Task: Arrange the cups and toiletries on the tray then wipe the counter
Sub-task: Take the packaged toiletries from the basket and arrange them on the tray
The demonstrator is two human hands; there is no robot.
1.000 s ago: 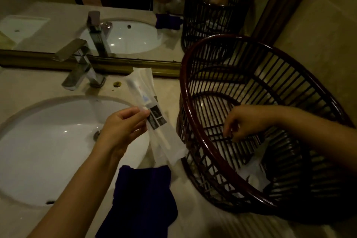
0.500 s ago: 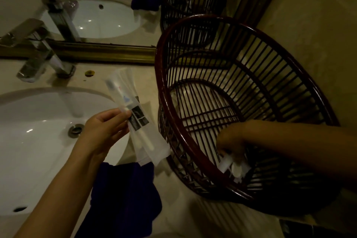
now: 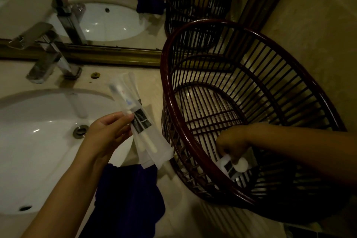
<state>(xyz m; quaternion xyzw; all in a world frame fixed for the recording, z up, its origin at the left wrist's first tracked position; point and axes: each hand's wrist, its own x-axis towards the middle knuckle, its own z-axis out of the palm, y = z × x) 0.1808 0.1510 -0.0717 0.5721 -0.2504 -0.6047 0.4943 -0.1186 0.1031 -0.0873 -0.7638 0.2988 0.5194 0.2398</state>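
Observation:
My left hand [image 3: 108, 133] pinches several clear toothbrush packets [image 3: 143, 133] over the sink's right edge. My right hand [image 3: 233, 141] reaches down inside a dark red slatted basket [image 3: 173, 121] on the counter. Its fingers close on a small white packet with a round white piece [image 3: 234, 165] at the basket's bottom. A dark blue cloth [image 3: 131, 199] lies crumpled on the counter edge below my left hand.
A white oval sink [image 3: 38, 150] with a chrome tap [image 3: 48, 54] fills the left. A mirror with a gold frame [image 3: 108, 56] runs along the back. A tiled wall [image 3: 318, 44] stands close behind the basket. The beige counter [image 3: 150, 87] shows between sink and basket.
My right hand went from the basket's middle down to its bottom and closed on a small white packet. The view shifted right and downward. My left hand kept the packets.

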